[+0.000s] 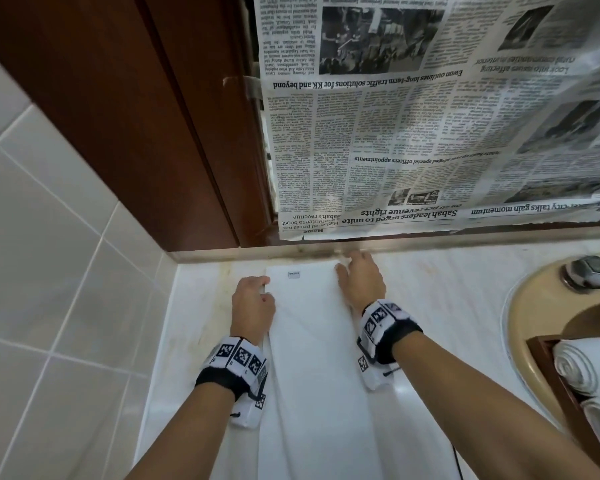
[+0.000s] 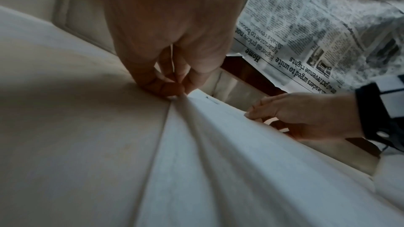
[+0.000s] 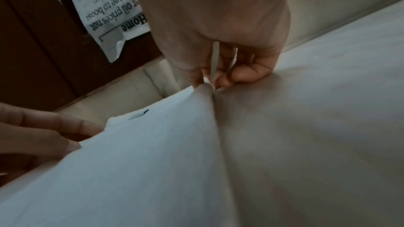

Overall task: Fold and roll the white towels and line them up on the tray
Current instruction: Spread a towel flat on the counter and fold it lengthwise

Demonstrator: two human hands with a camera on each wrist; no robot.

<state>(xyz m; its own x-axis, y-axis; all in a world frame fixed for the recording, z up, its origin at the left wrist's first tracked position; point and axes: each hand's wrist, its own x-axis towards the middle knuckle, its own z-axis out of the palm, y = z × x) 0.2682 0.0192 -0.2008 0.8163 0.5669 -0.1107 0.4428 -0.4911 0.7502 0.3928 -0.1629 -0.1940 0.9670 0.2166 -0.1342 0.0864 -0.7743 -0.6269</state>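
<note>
A white towel [image 1: 312, 358] lies folded into a long strip on the pale counter, running from the back wall toward me, with a small label near its far end. My left hand [image 1: 257, 292] pinches the strip's far left corner; the left wrist view shows the left hand [image 2: 174, 89] with fingers and thumb closed on the towel [image 2: 218, 161] edge. My right hand [image 1: 355, 271] pinches the far right corner, and the right wrist view shows the right hand [image 3: 210, 82] nipping the towel [image 3: 142, 161] corner. A wooden tray [image 1: 548, 351] at the right edge holds rolled towels [image 1: 575, 368].
A beige sink basin [image 1: 530, 306] with a chrome tap [image 1: 586, 271] sits at the right. Newspaper [image 1: 413, 133] covers the mirror behind the counter. A dark wood panel [image 1: 136, 116] and white tiled wall [image 1: 32, 254] close off the left side.
</note>
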